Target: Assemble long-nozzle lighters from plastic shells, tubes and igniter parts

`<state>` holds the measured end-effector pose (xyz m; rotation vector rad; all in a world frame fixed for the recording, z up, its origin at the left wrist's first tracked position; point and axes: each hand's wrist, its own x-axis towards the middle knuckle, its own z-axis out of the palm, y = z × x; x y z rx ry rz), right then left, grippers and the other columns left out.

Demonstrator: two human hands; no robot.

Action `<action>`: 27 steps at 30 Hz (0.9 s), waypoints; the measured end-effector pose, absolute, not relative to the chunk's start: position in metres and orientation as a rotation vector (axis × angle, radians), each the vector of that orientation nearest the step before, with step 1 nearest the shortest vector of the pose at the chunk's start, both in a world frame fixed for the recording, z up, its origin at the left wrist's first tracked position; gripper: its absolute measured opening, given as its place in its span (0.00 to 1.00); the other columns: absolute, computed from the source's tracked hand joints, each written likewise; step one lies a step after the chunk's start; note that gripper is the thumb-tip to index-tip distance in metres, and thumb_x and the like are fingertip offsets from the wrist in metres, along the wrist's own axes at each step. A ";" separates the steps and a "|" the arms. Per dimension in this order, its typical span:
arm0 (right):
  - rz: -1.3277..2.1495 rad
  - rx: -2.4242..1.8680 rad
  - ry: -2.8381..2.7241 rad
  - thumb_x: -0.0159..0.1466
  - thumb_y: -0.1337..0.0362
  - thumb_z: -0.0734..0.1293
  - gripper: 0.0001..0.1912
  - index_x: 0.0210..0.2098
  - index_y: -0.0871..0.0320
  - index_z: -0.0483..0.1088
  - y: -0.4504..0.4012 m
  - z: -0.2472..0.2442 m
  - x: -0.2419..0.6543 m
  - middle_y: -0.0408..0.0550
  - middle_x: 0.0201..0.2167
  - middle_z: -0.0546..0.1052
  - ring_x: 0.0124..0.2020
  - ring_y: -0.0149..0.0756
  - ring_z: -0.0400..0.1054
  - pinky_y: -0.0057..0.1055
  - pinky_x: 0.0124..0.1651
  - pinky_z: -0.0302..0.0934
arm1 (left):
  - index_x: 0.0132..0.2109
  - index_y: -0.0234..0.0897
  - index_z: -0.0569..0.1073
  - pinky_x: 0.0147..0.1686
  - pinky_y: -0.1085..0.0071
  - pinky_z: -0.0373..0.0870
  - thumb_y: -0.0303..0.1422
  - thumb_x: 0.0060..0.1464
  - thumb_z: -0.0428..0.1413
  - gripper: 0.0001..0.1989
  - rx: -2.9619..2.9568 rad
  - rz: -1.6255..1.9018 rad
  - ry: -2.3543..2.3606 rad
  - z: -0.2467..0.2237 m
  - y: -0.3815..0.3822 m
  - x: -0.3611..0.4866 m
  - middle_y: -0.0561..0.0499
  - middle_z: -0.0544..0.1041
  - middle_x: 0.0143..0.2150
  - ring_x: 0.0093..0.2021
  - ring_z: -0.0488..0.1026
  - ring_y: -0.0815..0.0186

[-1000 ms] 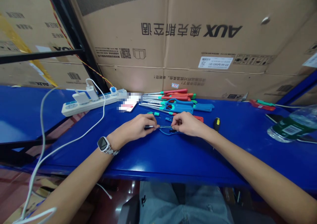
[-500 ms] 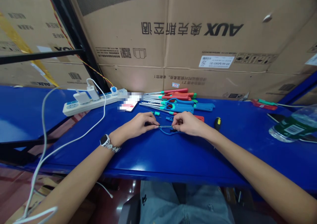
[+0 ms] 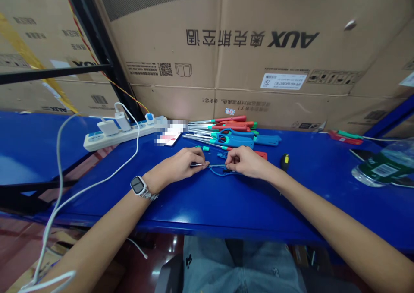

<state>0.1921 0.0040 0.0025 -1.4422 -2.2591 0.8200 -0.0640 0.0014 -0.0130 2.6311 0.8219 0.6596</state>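
Observation:
My left hand [image 3: 190, 161] is closed in a pinch on a slim metal tube [image 3: 196, 165], a short stretch of which shows under the fingers. My right hand [image 3: 244, 161] pinches a thin blue wire [image 3: 217, 166] that runs across the gap towards the left fingertips. Below it a loop of the wire sags on the table, with something small and dark under the right fingers. Just behind the hands lie a green plastic piece [image 3: 205, 148] and a small blue part [image 3: 221, 155]. A red lighter handle [image 3: 261, 155] shows beyond my right hand.
Several long-necked lighters [image 3: 234, 142] lie piled at the back, beside a phone [image 3: 173, 138]. A power strip [image 3: 97, 142] with white cables is on the left. Rightward are a yellow-black screwdriver [image 3: 284, 161] and a plastic bottle [image 3: 381, 168]. A cardboard box [image 3: 246, 8] stands behind.
Both hands stay almost in place. The fingers of my left hand have shifted slightly, and more of the metal tube shows under them.

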 end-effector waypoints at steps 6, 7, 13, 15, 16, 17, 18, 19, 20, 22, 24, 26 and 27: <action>0.794 -1.450 -2.256 0.56 0.75 0.69 0.06 0.27 0.60 0.75 0.000 0.005 0.190 0.42 0.22 0.74 0.24 0.30 0.65 0.27 0.30 0.57 | 0.43 0.35 0.82 0.47 0.62 0.77 0.31 0.66 0.56 0.09 2.753 0.579 0.887 -0.010 -0.003 -0.063 0.43 0.79 0.45 0.43 0.78 0.61; 0.787 -1.457 -2.251 0.56 0.75 0.69 0.06 0.27 0.60 0.76 0.000 0.005 0.190 0.42 0.22 0.75 0.24 0.30 0.65 0.27 0.30 0.57 | 0.43 0.35 0.82 0.48 0.61 0.77 0.32 0.66 0.57 0.09 2.768 0.576 0.885 -0.011 -0.002 -0.063 0.43 0.79 0.46 0.44 0.78 0.61; 0.798 -1.467 -2.216 0.55 0.74 0.69 0.06 0.27 0.60 0.78 -0.003 0.004 0.191 0.46 0.25 0.79 0.26 0.33 0.69 0.28 0.31 0.59 | 0.45 0.35 0.80 0.42 0.67 0.76 0.33 0.64 0.61 0.07 2.602 0.691 0.863 -0.021 0.007 -0.061 0.46 0.80 0.41 0.40 0.77 0.64; 0.811 -1.453 -2.214 0.55 0.74 0.69 0.07 0.28 0.60 0.80 -0.002 0.003 0.193 0.46 0.25 0.80 0.26 0.33 0.70 0.28 0.31 0.59 | 0.46 0.35 0.80 0.40 0.68 0.75 0.34 0.63 0.62 0.08 2.537 0.720 0.876 -0.022 0.008 -0.061 0.47 0.79 0.40 0.39 0.76 0.65; 0.815 -1.448 -2.213 0.55 0.74 0.70 0.07 0.28 0.60 0.80 -0.002 0.003 0.194 0.46 0.25 0.80 0.26 0.33 0.70 0.28 0.30 0.59 | 0.46 0.35 0.80 0.41 0.67 0.75 0.34 0.62 0.62 0.09 2.522 0.719 0.882 -0.022 0.008 -0.061 0.47 0.79 0.40 0.39 0.76 0.65; 0.818 -1.444 -2.213 0.56 0.74 0.70 0.06 0.29 0.60 0.80 -0.001 0.003 0.195 0.46 0.25 0.80 0.26 0.32 0.69 0.28 0.30 0.58 | 0.47 0.35 0.79 0.42 0.67 0.75 0.34 0.62 0.63 0.09 2.515 0.710 0.891 -0.021 0.007 -0.061 0.47 0.79 0.41 0.40 0.76 0.64; 0.824 -1.440 -2.214 0.56 0.74 0.71 0.06 0.29 0.60 0.81 -0.001 0.003 0.195 0.46 0.25 0.79 0.25 0.32 0.68 0.28 0.29 0.57 | 0.47 0.35 0.79 0.43 0.66 0.75 0.35 0.62 0.63 0.10 2.515 0.698 0.904 -0.021 0.007 -0.061 0.47 0.79 0.41 0.41 0.76 0.63; 0.830 -1.436 -2.215 0.56 0.73 0.71 0.05 0.30 0.61 0.81 -0.001 0.003 0.196 0.46 0.24 0.79 0.25 0.32 0.68 0.28 0.29 0.57 | 0.47 0.36 0.79 0.44 0.65 0.75 0.35 0.62 0.63 0.10 2.516 0.684 0.920 -0.020 0.006 -0.061 0.47 0.79 0.42 0.42 0.77 0.62; 0.840 -1.430 -2.216 0.57 0.72 0.71 0.05 0.31 0.61 0.82 0.000 0.004 0.197 0.46 0.24 0.79 0.24 0.31 0.67 0.28 0.29 0.56 | 0.47 0.36 0.79 0.45 0.64 0.75 0.36 0.61 0.63 0.10 2.518 0.673 0.933 -0.020 0.006 -0.061 0.46 0.79 0.43 0.43 0.77 0.61; 0.856 -1.422 -2.214 0.58 0.71 0.72 0.05 0.32 0.62 0.82 0.000 0.005 0.198 0.45 0.22 0.77 0.23 0.30 0.65 0.28 0.28 0.55 | 0.48 0.36 0.79 0.46 0.63 0.75 0.36 0.62 0.62 0.10 2.519 0.657 0.948 -0.018 0.005 -0.060 0.46 0.79 0.44 0.44 0.77 0.60; 0.859 -1.419 -2.204 0.59 0.70 0.72 0.05 0.34 0.62 0.83 0.002 0.005 0.200 0.44 0.21 0.76 0.22 0.29 0.63 0.28 0.28 0.55 | 0.48 0.36 0.79 0.47 0.62 0.75 0.35 0.62 0.61 0.10 2.522 0.645 0.952 -0.017 0.004 -0.060 0.45 0.79 0.45 0.45 0.77 0.59; 0.858 -1.410 -2.199 0.59 0.69 0.73 0.06 0.35 0.63 0.83 0.003 0.005 0.202 0.43 0.20 0.74 0.21 0.29 0.62 0.28 0.28 0.54 | 0.48 0.37 0.79 0.48 0.60 0.75 0.35 0.62 0.60 0.10 2.529 0.631 0.960 -0.017 0.004 -0.059 0.45 0.79 0.46 0.46 0.77 0.58; 0.855 -1.402 -2.200 0.59 0.68 0.73 0.06 0.35 0.63 0.83 0.004 0.004 0.203 0.43 0.20 0.74 0.21 0.29 0.61 0.28 0.28 0.55 | 0.49 0.37 0.79 0.49 0.60 0.75 0.35 0.62 0.60 0.10 2.535 0.623 0.967 -0.017 0.003 -0.059 0.45 0.79 0.47 0.47 0.77 0.58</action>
